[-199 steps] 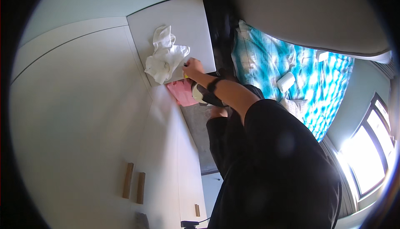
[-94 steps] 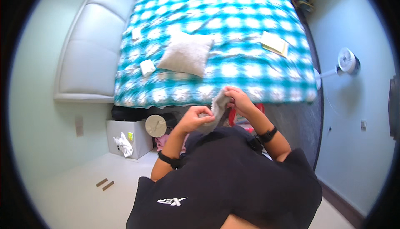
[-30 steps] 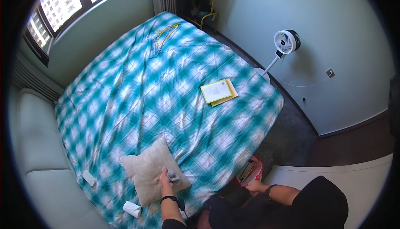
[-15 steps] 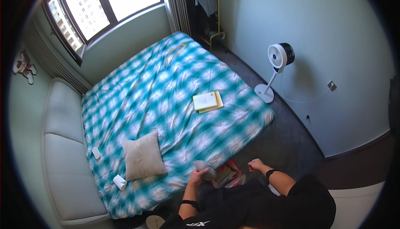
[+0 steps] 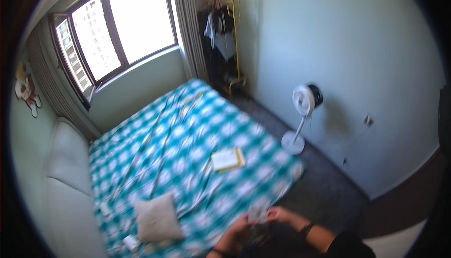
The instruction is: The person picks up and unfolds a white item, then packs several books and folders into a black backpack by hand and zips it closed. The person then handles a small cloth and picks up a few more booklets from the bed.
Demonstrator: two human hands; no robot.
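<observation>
Low in the view, beside the bed's near edge, both my hands meet at a small pale, see-through-looking piece, blurred; it may be thin plastic, but its kind cannot be made out. My left hand grips its left side with closed fingers. On its right side my right hand pinches it, a dark band around that wrist. Beyond them stretches the bed under a teal and white checked cover. A white and yellow stack of papers or booklets lies on it, apart from my hands.
A beige cushion and a white roll-like object lie at the bed's near left. To the right stands a white fan on a round base. A yellow clothes rack holds garments by the curtain.
My right hand has come left and taken hold of the pale piece held in my left hand. My view has tilted up; the red container with books has dropped out of sight.
</observation>
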